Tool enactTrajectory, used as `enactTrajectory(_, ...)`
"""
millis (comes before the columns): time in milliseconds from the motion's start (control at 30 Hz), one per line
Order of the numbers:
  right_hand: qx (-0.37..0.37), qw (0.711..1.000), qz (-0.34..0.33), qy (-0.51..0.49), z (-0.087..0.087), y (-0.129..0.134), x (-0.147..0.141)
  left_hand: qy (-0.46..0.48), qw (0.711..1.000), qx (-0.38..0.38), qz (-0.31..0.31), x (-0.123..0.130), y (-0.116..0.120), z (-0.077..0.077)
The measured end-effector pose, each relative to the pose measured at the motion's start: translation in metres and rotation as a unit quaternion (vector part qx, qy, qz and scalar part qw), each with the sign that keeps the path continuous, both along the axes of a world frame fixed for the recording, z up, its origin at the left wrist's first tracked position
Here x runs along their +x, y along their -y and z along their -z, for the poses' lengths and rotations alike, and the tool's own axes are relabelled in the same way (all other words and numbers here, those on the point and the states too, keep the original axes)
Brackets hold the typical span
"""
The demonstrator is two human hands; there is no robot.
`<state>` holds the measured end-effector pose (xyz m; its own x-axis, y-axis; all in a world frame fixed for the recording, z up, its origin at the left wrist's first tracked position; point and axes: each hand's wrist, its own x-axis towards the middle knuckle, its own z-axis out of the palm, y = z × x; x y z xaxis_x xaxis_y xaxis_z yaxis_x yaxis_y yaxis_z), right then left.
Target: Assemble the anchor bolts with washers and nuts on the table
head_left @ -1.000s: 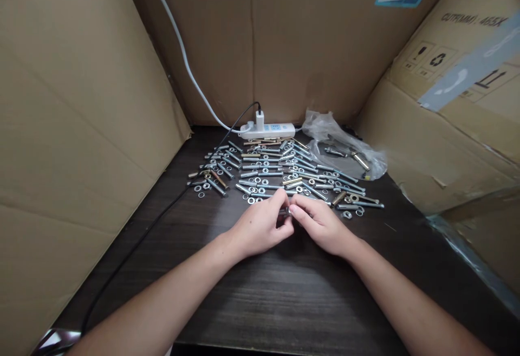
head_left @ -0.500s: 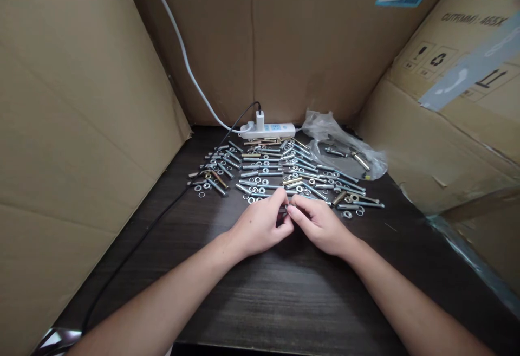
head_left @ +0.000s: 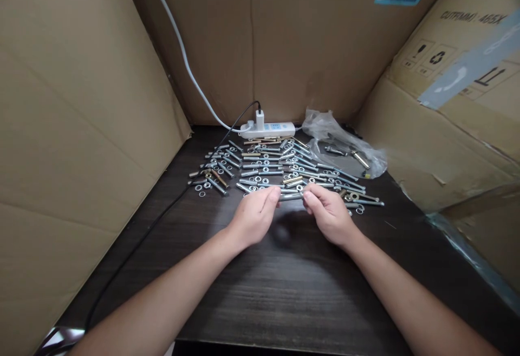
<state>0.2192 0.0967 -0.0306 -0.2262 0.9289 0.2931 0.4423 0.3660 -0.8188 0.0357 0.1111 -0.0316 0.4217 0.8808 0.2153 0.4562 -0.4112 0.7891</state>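
Silvery metal rod point(head_left: 290, 197), which I see left hand point(head_left: 254, 214) and right hand point(head_left: 328, 214) both pinching, could drop if either grip loosens.

the bare left forearm point(head_left: 162, 296) slants in from the lower left, the right forearm point(head_left: 402, 285) from the lower right. the left hand point(head_left: 254, 216) is closed, its thumb point(head_left: 271, 200) pointing forward; the right hand point(head_left: 330, 216) faces it, slightly apart, curled in a pinch.
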Motion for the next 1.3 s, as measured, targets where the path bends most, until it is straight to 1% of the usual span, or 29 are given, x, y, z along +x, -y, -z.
enactTrajectory(67,-0.002,1.0,0.016,-0.018,0.002,0.0,0.002,0.028,0.999,-0.017,-0.003,0.0,-0.003,0.004)
enactTrajectory(133,-0.021,0.999,0.017,-0.037,0.004,-0.001,0.003,0.043,0.999,-0.015,0.005,0.001,-0.005,0.006)
enactTrajectory(233,-0.071,0.994,0.008,-0.082,0.007,-0.003,0.002,0.05,0.999,0.005,0.0,0.001,-0.005,0.007)
enactTrajectory(367,-0.16,0.973,-0.013,-0.163,0.01,-0.006,-0.001,0.032,0.999,0.033,-0.022,0.001,-0.006,0.008)
enactTrajectory(433,-0.174,0.97,-0.013,-0.168,0.011,-0.006,-0.001,0.024,0.999,0.036,-0.02,0.001,-0.006,0.009)
enactTrajectory(500,-0.159,0.976,-0.006,-0.145,0.01,-0.007,0.0,0.021,0.999,0.031,-0.008,0.001,-0.007,0.009)
enactTrajectory(633,-0.085,0.992,0.027,-0.086,0.003,-0.01,0.003,0.014,0.999,0.008,0.034,0.001,-0.006,0.006)
enactTrajectory(733,-0.021,0.993,0.096,-0.061,-0.008,-0.018,0.012,-0.007,0.998,-0.005,0.068,0.001,-0.004,0.002)
enactTrajectory(800,0.026,0.986,0.158,-0.048,-0.016,-0.028,0.025,-0.02,0.997,-0.006,0.077,0.0,-0.003,0.0)
enactTrajectory(867,0.075,0.973,0.215,-0.019,-0.022,-0.043,0.043,-0.026,0.996,-0.005,0.082,-0.002,-0.003,-0.002)
enactTrajectory(933,0.113,0.954,0.274,0.044,-0.024,-0.059,0.065,-0.028,0.996,-0.002,0.09,-0.004,-0.002,-0.003)
enactTrajectory(1000,0.12,0.929,0.324,0.132,-0.023,-0.075,0.086,-0.031,0.994,0.002,0.101,-0.005,-0.002,-0.004)
enactTrajectory(1067,0.092,0.902,0.35,0.235,-0.02,-0.089,0.101,-0.038,0.993,0.005,0.109,-0.006,-0.002,-0.005)
enactTrajectory(1133,0.053,0.881,0.34,0.325,-0.017,-0.099,0.109,-0.044,0.993,0.008,0.113,-0.006,-0.002,-0.006)
enactTrajectory(1200,0.018,0.859,0.32,0.401,-0.013,-0.105,0.109,-0.047,0.992,0.009,0.113,-0.006,-0.002,-0.006)
enactTrajectory(1300,-0.004,0.831,0.292,0.474,-0.009,-0.111,0.103,-0.053,0.992,0.012,0.114,-0.006,-0.003,-0.006)
